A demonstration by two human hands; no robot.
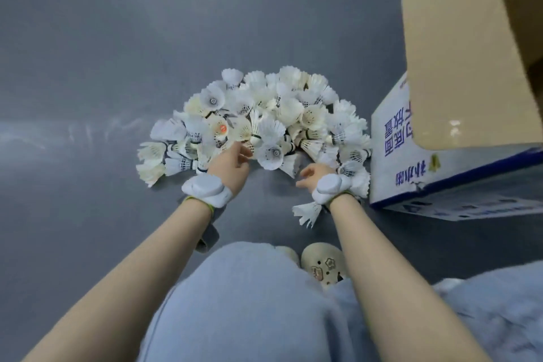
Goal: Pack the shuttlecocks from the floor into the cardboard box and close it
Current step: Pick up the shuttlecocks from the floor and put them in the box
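A heap of several white feather shuttlecocks lies on the grey floor in front of me. My left hand reaches into the heap's near edge, its fingertips at the cork of one shuttlecock. My right hand hovers at the near right edge with fingers loosely curled and nothing in them. One stray shuttlecock lies beside my right wrist. The cardboard box stands at the right, white with blue print, its brown flap raised open.
My knees in light blue trousers and a cream clog fill the bottom of the view. Both wrists wear white bands. Bare grey floor stretches left and beyond the heap.
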